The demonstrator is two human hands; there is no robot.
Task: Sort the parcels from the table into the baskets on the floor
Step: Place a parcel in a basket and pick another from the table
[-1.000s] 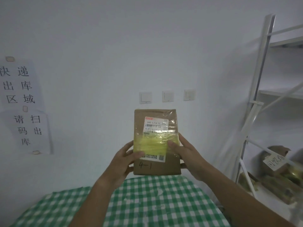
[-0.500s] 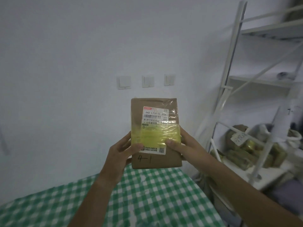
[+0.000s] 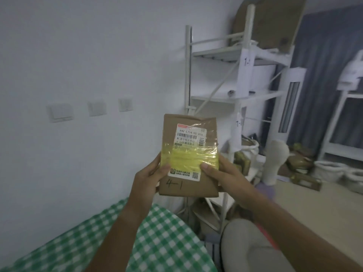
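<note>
A flat brown cardboard parcel (image 3: 170, 132) is held upright in front of me, above the edge of the table. It carries a white shipping label, a band of yellow tape and the handwritten mark "4-1". My left hand (image 3: 147, 178) grips its left edge with the thumb on the front face. My right hand (image 3: 225, 175) grips its right edge, thumb on the yellow tape. White woven baskets (image 3: 332, 169) stand on the floor at the right, near the shelves.
The table with a green checked cloth (image 3: 161, 244) lies below at the left. A white metal shelf rack (image 3: 243, 79) stands against the wall, with parcels (image 3: 300, 165) on its lowest level and the floor. A grey-white rounded object (image 3: 247, 248) sits low at the right.
The view has swung to the right: the wall switches slid left and the shelf rack and floor baskets came into sight. Both hands keep the same hold on the parcel.
</note>
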